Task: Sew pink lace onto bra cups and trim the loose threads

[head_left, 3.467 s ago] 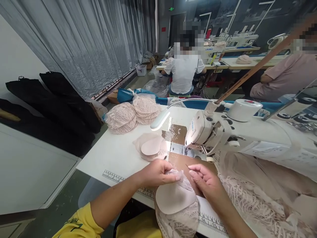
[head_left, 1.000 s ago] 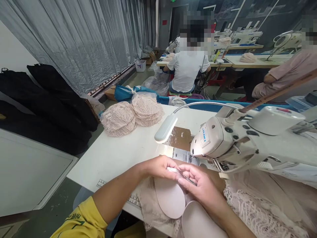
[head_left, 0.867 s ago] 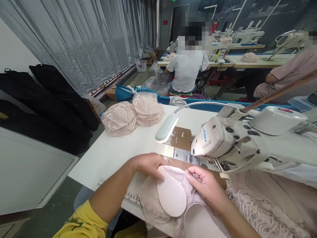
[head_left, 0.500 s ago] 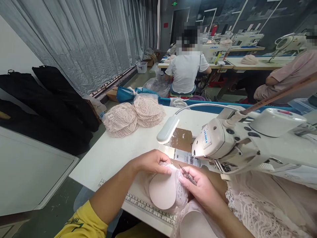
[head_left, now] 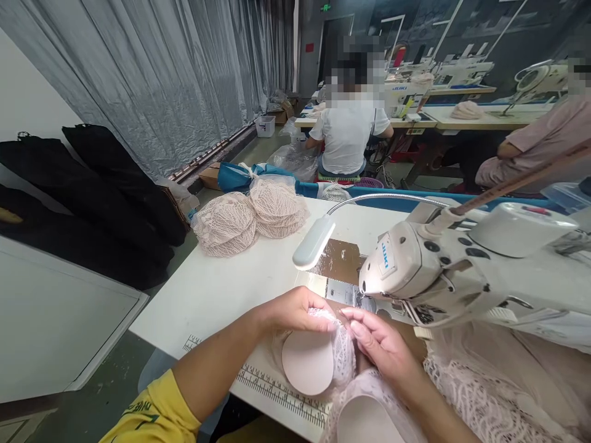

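Note:
My left hand (head_left: 307,312) is closed on the upper edge of a pale pink lace bra cup (head_left: 344,354), its thumb on top. A smooth foam pad (head_left: 308,362) shows on the cup's near side. At the cup's upper right edge, my right hand (head_left: 376,335) is pinched, with a slim pointed metal tool in it. Only the tool's tip is visible between the fingers, so whether it is tweezers or snips I cannot tell. Below my right hand lies a second foam cup (head_left: 367,421) with lace around it.
A JUKI sewing machine (head_left: 415,264) stands to the right, with a lamp (head_left: 314,246) on a bendy neck. Stacked lace cups (head_left: 226,224) sit at the table's far left. More lace fabric (head_left: 480,387) lies at right. A printed ruler (head_left: 277,391) runs along the front edge. Co-workers (head_left: 344,135) sit beyond.
My left hand and the cup have shifted slightly right and down. My right hand has turned, so the metal tool, plainly visible before, is now mostly hidden.

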`<act>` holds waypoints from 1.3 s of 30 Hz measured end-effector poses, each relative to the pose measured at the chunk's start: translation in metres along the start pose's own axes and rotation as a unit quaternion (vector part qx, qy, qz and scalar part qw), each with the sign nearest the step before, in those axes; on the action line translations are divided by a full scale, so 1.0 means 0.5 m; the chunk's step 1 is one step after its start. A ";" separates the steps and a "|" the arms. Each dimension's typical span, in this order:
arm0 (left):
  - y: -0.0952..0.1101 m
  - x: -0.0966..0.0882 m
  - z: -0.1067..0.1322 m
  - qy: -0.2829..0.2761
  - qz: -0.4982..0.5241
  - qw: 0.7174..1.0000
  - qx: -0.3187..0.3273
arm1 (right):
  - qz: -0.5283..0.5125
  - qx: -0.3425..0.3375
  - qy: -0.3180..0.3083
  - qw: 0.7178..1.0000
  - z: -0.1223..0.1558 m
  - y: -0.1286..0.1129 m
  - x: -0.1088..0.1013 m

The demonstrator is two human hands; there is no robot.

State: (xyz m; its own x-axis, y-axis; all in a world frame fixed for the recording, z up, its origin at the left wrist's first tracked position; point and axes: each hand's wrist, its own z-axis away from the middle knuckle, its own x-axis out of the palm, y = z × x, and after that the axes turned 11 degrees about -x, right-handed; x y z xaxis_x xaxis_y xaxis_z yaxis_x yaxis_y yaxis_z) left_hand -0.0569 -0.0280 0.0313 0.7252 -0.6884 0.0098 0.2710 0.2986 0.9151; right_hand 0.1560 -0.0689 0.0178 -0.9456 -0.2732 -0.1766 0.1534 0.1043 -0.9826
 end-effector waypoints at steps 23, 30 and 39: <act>0.005 0.015 -0.014 -0.031 -0.014 0.999 -0.033 | 0.040 -0.008 -0.134 0.990 -0.008 -0.014 -0.012; -0.006 0.018 -0.020 -0.025 -0.025 0.999 -0.015 | 0.007 0.035 -0.072 0.997 -0.005 -0.012 -0.002; -0.010 -0.036 -0.005 -0.049 -0.109 0.991 -0.058 | -0.057 0.101 -0.104 0.988 -0.005 0.011 0.000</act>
State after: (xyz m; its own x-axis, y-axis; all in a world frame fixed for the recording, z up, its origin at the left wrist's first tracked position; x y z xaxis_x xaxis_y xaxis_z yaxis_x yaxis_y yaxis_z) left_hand -0.0700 -0.0154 0.0257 0.5788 -0.8036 -0.1387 0.4900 0.2067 0.8469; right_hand 0.1563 -0.0659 0.0126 -0.8836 -0.4652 -0.0521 0.1241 -0.1254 -0.9843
